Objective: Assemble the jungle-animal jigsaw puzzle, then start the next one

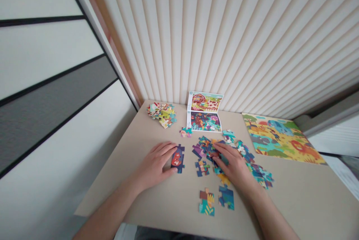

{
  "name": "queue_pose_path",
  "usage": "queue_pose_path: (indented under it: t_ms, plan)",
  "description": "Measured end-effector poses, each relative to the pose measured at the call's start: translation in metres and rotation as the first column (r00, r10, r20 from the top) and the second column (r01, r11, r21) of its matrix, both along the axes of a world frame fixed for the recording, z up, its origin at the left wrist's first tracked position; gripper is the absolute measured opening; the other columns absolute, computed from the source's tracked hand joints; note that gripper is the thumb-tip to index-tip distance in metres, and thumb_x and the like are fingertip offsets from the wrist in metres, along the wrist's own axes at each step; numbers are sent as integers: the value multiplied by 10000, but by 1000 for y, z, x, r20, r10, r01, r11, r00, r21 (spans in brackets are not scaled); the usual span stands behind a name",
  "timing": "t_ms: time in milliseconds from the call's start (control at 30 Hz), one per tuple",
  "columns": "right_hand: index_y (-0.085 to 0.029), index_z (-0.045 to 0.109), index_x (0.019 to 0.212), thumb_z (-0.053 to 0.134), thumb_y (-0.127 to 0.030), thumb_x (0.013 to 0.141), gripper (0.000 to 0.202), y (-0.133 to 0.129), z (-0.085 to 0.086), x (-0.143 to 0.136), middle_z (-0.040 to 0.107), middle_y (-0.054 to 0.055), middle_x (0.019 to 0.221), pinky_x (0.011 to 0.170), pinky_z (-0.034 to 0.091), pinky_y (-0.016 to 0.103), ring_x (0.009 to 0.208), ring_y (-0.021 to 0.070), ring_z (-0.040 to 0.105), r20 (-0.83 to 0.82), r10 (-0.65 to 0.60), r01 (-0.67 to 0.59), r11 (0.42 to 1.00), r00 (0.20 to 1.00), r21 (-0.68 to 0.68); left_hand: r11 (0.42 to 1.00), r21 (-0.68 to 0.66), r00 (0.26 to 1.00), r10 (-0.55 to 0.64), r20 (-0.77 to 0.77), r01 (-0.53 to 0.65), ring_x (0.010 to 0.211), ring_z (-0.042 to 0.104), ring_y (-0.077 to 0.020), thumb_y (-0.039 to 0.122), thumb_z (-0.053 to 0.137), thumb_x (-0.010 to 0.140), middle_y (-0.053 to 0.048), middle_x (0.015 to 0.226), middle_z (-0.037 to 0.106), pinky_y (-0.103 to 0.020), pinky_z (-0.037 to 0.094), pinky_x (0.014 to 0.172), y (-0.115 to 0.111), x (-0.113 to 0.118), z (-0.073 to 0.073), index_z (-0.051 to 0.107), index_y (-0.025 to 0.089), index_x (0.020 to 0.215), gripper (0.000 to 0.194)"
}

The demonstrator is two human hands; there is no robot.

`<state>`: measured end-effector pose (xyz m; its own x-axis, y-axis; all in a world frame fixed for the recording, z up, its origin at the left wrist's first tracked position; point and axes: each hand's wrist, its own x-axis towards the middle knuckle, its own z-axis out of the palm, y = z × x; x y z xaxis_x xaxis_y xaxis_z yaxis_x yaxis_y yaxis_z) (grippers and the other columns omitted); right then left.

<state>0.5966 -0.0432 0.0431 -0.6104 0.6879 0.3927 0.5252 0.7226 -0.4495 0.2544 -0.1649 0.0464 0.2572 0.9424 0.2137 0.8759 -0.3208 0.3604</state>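
Two joined puzzle pieces (177, 160), dark blue with a red creature, lie flat on the table. My left hand (158, 163) grips them from the left, fingertips at the upper edge and thumb at the lower one. Over a loose pile of puzzle pieces (205, 145), mostly blue and purple, rests my right hand (231, 161). Its fingers are spread and touch the pile, partly hiding what lies beneath. Between the hands is a separate blue and orange piece (202, 168). Closer to me lie a brown and teal piece (206, 202) and a blue piece (226, 197).
An open picture leaflet (206, 112) stands against the pleated blind (196, 38). A heap of lighter pieces (162, 113) sits at the back left, and a pink and teal piece (186, 132) before the leaflet. At right is an assembled animal puzzle (280, 139) on the table (303, 195).
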Motion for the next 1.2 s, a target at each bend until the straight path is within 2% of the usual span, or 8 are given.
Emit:
queue_pose_path:
  t_ms: [133, 267, 400, 533, 867, 967, 1067, 1200]
  plan:
    - [-304, 637, 1447, 624, -332, 1039, 409, -17, 11, -15, 691, 102, 1413, 1088, 579, 474, 1280, 281, 681, -5, 93, -92, 995, 996, 25, 1000, -8, 1000, -9, -3, 9, 1445, 526, -314, 408, 789, 876, -75, 1542, 594, -527, 425, 1236, -3, -6, 5, 525, 305, 1547, 729]
    - [-302, 607, 1477, 621, -296, 1040, 437, -34, 20, -41, 697, 107, 1403, 1087, 578, 473, 1276, 273, 682, -4, 167, -167, 986, 986, -14, 1000, -16, 1000, -13, -19, 13, 1424, 542, -312, 375, 816, 831, -63, 1500, 629, -519, 415, 1238, -6, -9, 10, 560, 291, 1505, 726]
    - [-277, 630, 1441, 651, -294, 1021, 421, -38, 12, -70, 708, 116, 1372, 1082, 577, 483, 1265, 278, 681, -25, 192, -193, 980, 981, -48, 999, -27, 999, -20, -45, 19, 1406, 546, -318, 358, 795, 827, -62, 1480, 639, -528, 386, 1247, -8, -9, 13, 579, 283, 1470, 683]
    - [-258, 661, 1381, 657, -288, 1021, 361, -34, 2, -87, 712, 117, 1344, 1077, 569, 480, 1246, 275, 678, -4, 226, -226, 970, 974, -85, 1000, -20, 999, -10, -37, 10, 1383, 554, -320, 333, 783, 810, -63, 1446, 653, -516, 398, 1236, -8, -6, 17, 596, 287, 1441, 660]
    - [-254, 727, 1217, 650, -265, 1031, 201, -38, 3, -92, 699, 97, 1255, 1009, 568, 448, 1142, 252, 671, 83, 246, -243, 969, 966, -51, 1000, 10, 999, -1, -42, 2, 1351, 554, -318, 305, 767, 812, -78, 1415, 652, -493, 415, 1217, -8, -4, 16, 623, 257, 1402, 609]
    - [-245, 736, 1193, 632, -271, 1042, 185, -38, 3, -93, 694, 104, 1254, 1006, 565, 453, 1139, 252, 666, 91, 235, -233, 972, 968, -32, 1000, -5, 999, 4, -50, -4, 1356, 539, -312, 299, 764, 817, -95, 1424, 632, -484, 411, 1214, -9, -3, 17, 594, 224, 1445, 655]
    - [-250, 743, 1187, 631, -273, 1044, 184, -37, 2, -93, 692, 106, 1254, 1004, 567, 454, 1146, 258, 663, 86, 235, -234, 972, 968, -17, 1000, -28, 996, -12, -86, 10, 1351, 528, -313, 290, 744, 844, -98, 1433, 600, -503, 416, 1200, -10, -1, 19, 570, 257, 1497, 677]
    - [-253, 742, 1201, 626, -279, 1048, 194, -36, -1, -92, 680, 101, 1273, 1023, 562, 456, 1167, 259, 652, 90, 243, -242, 970, 966, -20, 999, -37, 992, -24, -123, 19, 1359, 510, -325, 283, 716, 880, -92, 1448, 556, -533, 417, 1189, -11, 0, 21, 638, 323, 1439, 566]
